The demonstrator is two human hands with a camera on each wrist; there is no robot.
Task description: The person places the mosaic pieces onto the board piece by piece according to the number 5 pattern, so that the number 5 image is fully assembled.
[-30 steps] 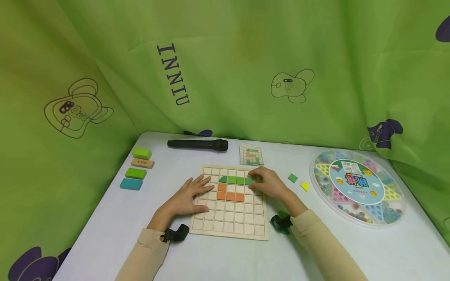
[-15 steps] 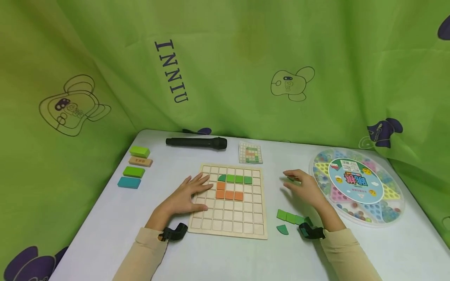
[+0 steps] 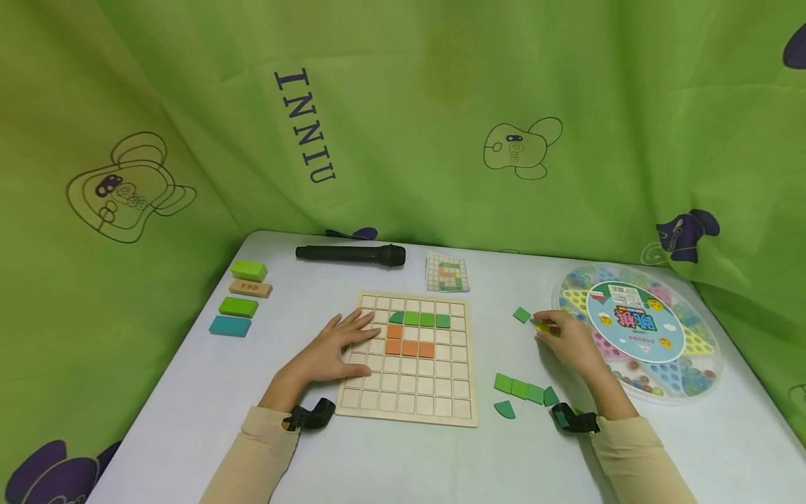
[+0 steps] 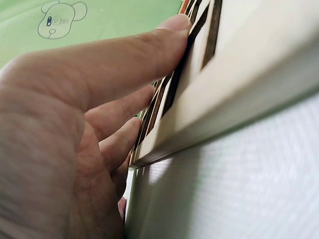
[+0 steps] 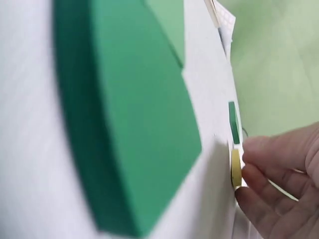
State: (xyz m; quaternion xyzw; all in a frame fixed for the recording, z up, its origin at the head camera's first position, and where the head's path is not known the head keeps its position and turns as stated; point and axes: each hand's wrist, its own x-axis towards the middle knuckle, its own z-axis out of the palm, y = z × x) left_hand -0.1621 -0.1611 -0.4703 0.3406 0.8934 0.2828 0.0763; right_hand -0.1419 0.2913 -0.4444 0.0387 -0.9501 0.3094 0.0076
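My left hand point(image 3: 330, 353) lies with spread fingers over the left edge of a wooden grid board point(image 3: 418, 406); in the left wrist view the thumb point(image 4: 149, 52) rests on its rim. On the board are a row of green tiles point(image 3: 427, 320) with a rounded left end and an L of orange tiles point(image 3: 409, 348). To the right, my right hand point(image 3: 569, 343) pinches a small yellow quarter-circle tile point(image 5: 236, 168) at the table surface. A dark green square tile point(image 3: 521, 315) lies just left of those fingertips.
Several green tiles point(image 3: 519, 389) and a quarter-circle tile point(image 3: 505, 409) lie right of the board. A pattern card point(image 3: 448, 273) and a black microphone point(image 3: 349, 255) sit behind it. A round marble game box point(image 3: 636, 325) stands far right; coloured blocks point(image 3: 238, 306) line the left.
My right hand has let go of a dark green tile at the board's row, swung right past the green square and come down on the yellow tile. The left hand stays put.
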